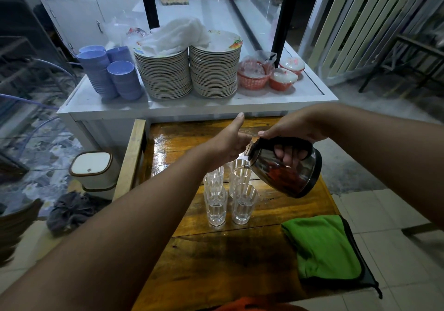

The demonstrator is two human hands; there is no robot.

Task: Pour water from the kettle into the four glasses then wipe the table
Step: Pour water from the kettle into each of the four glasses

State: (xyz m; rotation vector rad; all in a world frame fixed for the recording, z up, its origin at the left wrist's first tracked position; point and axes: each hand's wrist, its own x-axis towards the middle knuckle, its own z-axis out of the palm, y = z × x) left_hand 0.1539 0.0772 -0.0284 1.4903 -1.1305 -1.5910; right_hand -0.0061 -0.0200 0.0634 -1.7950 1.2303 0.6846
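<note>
A steel kettle [286, 168] with a black handle is tilted to the left, its spout over the far right glass [241, 173]. My right hand [292, 132] grips the handle. My left hand [228, 142] rests against the kettle's lid at the spout end, thumb raised. Several clear ribbed glasses stand close together on the wooden table [216, 262]. The near left glass [215, 206] and near right glass [243, 204] hold some water. The far left glass [214, 175] is partly hidden under my left hand. A folded green cloth [324, 248] lies at the table's right edge.
Behind the table stands a white counter [168, 107] with two tall stacks of plates [189, 75], stacked purple bowls [110, 75] and red baskets [269, 75]. A small white bin [92, 170] and a grey rag [69, 211] are on the floor to the left.
</note>
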